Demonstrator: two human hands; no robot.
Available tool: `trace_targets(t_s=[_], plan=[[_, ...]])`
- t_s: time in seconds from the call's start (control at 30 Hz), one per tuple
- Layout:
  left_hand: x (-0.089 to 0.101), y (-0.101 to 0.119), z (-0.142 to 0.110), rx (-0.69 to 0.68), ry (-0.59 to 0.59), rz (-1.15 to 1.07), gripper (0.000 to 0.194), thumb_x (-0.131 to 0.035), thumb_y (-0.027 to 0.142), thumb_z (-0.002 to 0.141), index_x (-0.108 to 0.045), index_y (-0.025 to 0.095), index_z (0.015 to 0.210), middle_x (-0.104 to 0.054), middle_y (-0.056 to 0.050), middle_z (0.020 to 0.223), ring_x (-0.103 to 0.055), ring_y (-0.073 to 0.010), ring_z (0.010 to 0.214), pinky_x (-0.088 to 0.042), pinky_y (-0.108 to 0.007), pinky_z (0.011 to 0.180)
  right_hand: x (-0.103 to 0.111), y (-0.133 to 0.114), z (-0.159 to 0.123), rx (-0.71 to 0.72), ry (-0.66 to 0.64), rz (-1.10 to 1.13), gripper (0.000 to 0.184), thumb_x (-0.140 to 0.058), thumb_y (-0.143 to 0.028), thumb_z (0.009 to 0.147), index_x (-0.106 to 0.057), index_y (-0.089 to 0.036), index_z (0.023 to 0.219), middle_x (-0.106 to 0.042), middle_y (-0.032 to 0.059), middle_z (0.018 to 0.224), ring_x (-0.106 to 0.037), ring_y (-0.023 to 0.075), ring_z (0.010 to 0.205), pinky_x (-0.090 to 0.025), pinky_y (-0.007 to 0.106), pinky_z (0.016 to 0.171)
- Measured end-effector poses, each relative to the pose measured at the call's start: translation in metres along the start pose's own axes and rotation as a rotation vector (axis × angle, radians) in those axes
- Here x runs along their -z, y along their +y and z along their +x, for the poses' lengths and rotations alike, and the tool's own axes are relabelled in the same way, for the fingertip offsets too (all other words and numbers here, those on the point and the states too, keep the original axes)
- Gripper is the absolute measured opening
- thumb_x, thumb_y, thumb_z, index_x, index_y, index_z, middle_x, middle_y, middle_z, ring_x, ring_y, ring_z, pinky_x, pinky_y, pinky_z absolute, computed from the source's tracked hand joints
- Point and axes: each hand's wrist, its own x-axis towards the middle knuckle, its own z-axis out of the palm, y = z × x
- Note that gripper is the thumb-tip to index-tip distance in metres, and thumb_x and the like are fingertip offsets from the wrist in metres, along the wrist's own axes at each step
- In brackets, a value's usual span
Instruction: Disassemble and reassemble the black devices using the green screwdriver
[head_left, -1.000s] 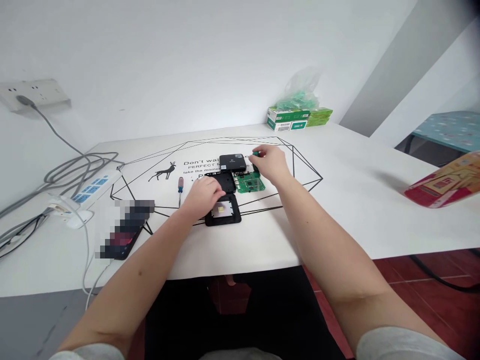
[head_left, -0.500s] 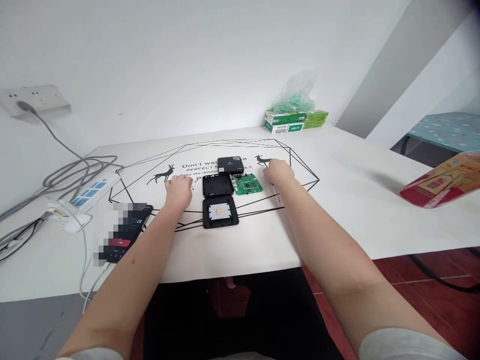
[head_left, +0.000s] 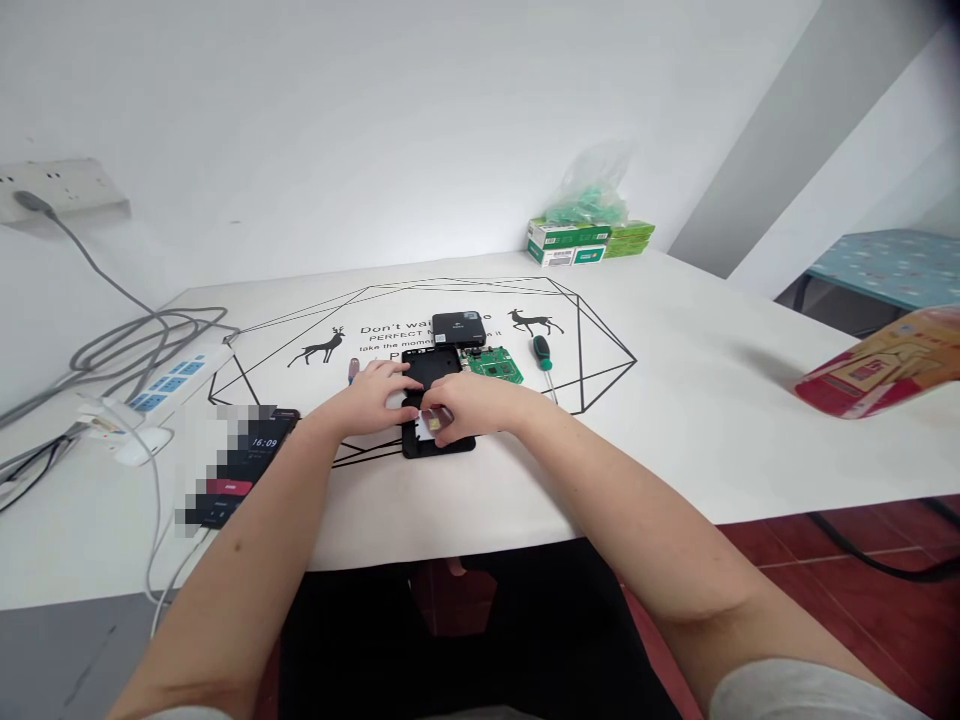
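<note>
My right hand point(head_left: 476, 403) reaches over the lower black case half point(head_left: 442, 449). Its thumb and fingers are curled around a silvery square plate point(head_left: 424, 428) with a yellowish pad, partly hidden by the fingers. My left hand point(head_left: 373, 397) is open at the left side of the case, with spread fingertips by the edges of the two case halves. Just behind lies the other black case half point(head_left: 429, 366), partly covered by my hands. A green circuit board point(head_left: 495, 366) sits beside it on the right, and a closed black box point(head_left: 459, 328) is at the back.
A green-handled screwdriver point(head_left: 541, 352) lies right of the board. Another handle point(head_left: 353, 369) shows behind my left hand. A phone point(head_left: 259, 450) and a power strip point(head_left: 180, 380) are at the left. Green boxes point(head_left: 570, 236) stand at the back; a red package point(head_left: 877, 365) is far right.
My right hand has left the screwdriver at the right and moved left to the plate. My left hand has shifted right to the edge of the case halves.
</note>
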Motion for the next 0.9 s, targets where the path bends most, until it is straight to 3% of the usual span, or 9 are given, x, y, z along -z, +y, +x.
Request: trace_targets(t_s=[0.2, 0.33, 0.53, 0.73, 0.83, 0.9], plan=[[0.0, -0.002, 0.001, 0.03, -0.035, -0.06, 0.06, -0.062, 0.065, 0.098, -0.069, 0.03, 0.147, -0.044, -0.011, 0.174, -0.036, -0.0394, 0.162, -0.033, -0.059, 0.13, 0.006, -0.006, -0.004, -0.023, 0.028, -0.053, 0.017, -0.074, -0.027, 0.077, -0.069, -0.019, 0.091, -0.072, 0.0103, 0.101, -0.063, 0.0215, 0.081, -0.041, 0.032, 0.067], [0.001, 0.001, -0.001, 0.052, -0.03, -0.091, 0.055, -0.062, 0.061, 0.099, -0.071, 0.032, 0.145, -0.046, -0.009, 0.174, -0.04, -0.037, 0.161, -0.038, -0.055, 0.128, 0.022, 0.007, -0.019, -0.08, 0.051, 0.055, 0.012, -0.073, -0.024, 0.075, -0.066, -0.022, 0.083, -0.073, 0.0045, 0.091, -0.064, 0.0211, 0.082, -0.043, 0.031, 0.07], [0.0, 0.006, -0.002, 0.032, 0.002, -0.072, 0.052, -0.063, 0.057, 0.098, -0.072, 0.028, 0.14, -0.051, -0.01, 0.169, -0.045, -0.0348, 0.159, -0.039, -0.05, 0.128, 0.034, 0.03, -0.039, -0.429, -0.156, -0.019, 0.027, -0.078, -0.017, 0.066, -0.053, -0.025, 0.069, -0.058, -0.002, 0.068, -0.055, 0.0182, 0.064, -0.035, 0.033, 0.058], [0.001, 0.01, -0.002, 0.019, 0.02, -0.068, 0.049, -0.064, 0.055, 0.096, -0.074, 0.027, 0.135, -0.057, -0.009, 0.163, -0.05, -0.035, 0.154, -0.042, -0.048, 0.126, 0.03, 0.034, -0.037, -0.45, -0.16, 0.033, 0.035, -0.086, -0.017, 0.061, -0.058, -0.025, 0.081, -0.069, -0.0007, 0.082, -0.062, 0.0196, 0.071, -0.04, 0.031, 0.057], [0.001, 0.009, -0.002, 0.021, 0.024, -0.08, 0.048, -0.064, 0.056, 0.096, -0.075, 0.027, 0.133, -0.057, -0.009, 0.162, -0.051, -0.0346, 0.153, -0.044, -0.048, 0.124, 0.032, 0.038, -0.035, -0.461, -0.106, 0.001, 0.029, -0.086, -0.026, 0.071, -0.06, -0.024, 0.084, -0.074, 0.0023, 0.092, -0.065, 0.0203, 0.078, -0.041, 0.03, 0.061], [0.001, 0.008, -0.002, 0.024, 0.03, -0.083, 0.048, -0.065, 0.057, 0.095, -0.076, 0.028, 0.132, -0.058, -0.009, 0.162, -0.051, -0.035, 0.153, -0.044, -0.049, 0.124, 0.033, 0.042, -0.033, -0.489, -0.021, -0.04, 0.018, -0.08, -0.021, 0.077, -0.065, -0.023, 0.087, -0.076, 0.0057, 0.1, -0.067, 0.0211, 0.082, -0.043, 0.031, 0.064]])
